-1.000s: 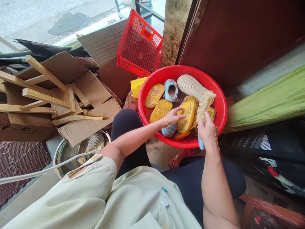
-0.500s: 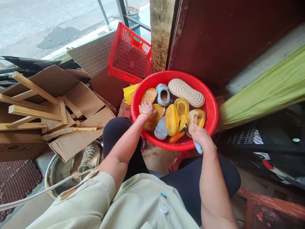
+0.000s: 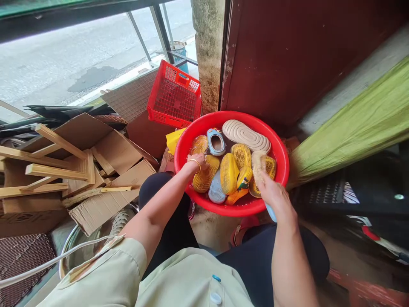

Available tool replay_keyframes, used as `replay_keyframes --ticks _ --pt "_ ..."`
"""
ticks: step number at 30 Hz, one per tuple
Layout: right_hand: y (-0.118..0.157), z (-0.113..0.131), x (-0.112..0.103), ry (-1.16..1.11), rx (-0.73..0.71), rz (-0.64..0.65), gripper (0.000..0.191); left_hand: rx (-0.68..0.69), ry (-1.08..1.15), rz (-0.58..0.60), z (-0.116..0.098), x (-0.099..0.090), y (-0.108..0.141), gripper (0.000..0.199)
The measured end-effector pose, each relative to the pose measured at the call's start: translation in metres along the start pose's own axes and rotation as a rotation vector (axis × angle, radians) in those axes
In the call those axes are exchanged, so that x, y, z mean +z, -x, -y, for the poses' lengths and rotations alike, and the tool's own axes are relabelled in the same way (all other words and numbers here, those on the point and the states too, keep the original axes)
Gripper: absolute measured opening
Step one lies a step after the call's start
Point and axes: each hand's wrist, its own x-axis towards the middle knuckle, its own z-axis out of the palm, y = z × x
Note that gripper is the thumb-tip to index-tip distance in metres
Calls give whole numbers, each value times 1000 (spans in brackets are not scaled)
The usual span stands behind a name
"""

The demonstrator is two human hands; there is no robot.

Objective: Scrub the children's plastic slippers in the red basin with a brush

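Note:
A red basin (image 3: 281, 149) of water holds several shoes, most of them soles up. My left hand (image 3: 198, 161), with a gold bangle at the wrist, reaches into its left side with fingers bent; what they close on is hidden. Beside that hand are a yellow shoe (image 3: 207, 175) and another yellow shoe (image 3: 200, 144) under rippling water. My right hand (image 3: 277, 196) grips a scrub brush (image 3: 259, 164) with a blue handle, its tan bristles over a yellow-soled shoe (image 3: 271, 167). Around the middle lie a yellow clog (image 3: 229, 170), a light-blue shoe (image 3: 216, 143) and a large cream sole (image 3: 247, 134).
A red plastic crate (image 3: 175, 96) stands behind the basin. On the left, an upturned wooden stool (image 3: 60, 170) lies among cardboard (image 3: 111, 196), near a metal bowl (image 3: 65, 251) with a shoe. A dark red door (image 3: 287, 55) and green cloth (image 3: 358, 128) flank the right.
My left hand has slid down and right off the upper-left yellow shoe, which now lies lower in rippling water. The brush stays in my right hand. The view has tilted upward.

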Motion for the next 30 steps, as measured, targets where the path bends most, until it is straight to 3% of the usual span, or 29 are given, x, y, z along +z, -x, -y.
replay_keyframes --ticks 3,6,11,13,18,22,26,30 --pt "-4 8 10 49 -35 92 58 45 -39 14 -4 10 -6 57" --pt "-6 12 9 62 -13 79 59 69 -50 4 -11 23 -6 60" --pt "4 16 1 -4 -23 -43 61 217 -58 -249 -33 44 15 71" --pt "10 16 3 -15 -49 -32 61 272 -48 -277 -38 47 27 75" --pt "21 6 16 -13 -21 33 56 237 -32 -266 -20 46 62 83" --pt "34 9 27 23 33 -53 59 182 -52 -230 2 50 85 89" --pt "49 23 40 55 40 -159 59 135 -43 -167 6 58 91 99" --pt "54 24 50 27 41 -177 59 129 -4 -171 2 60 88 93"
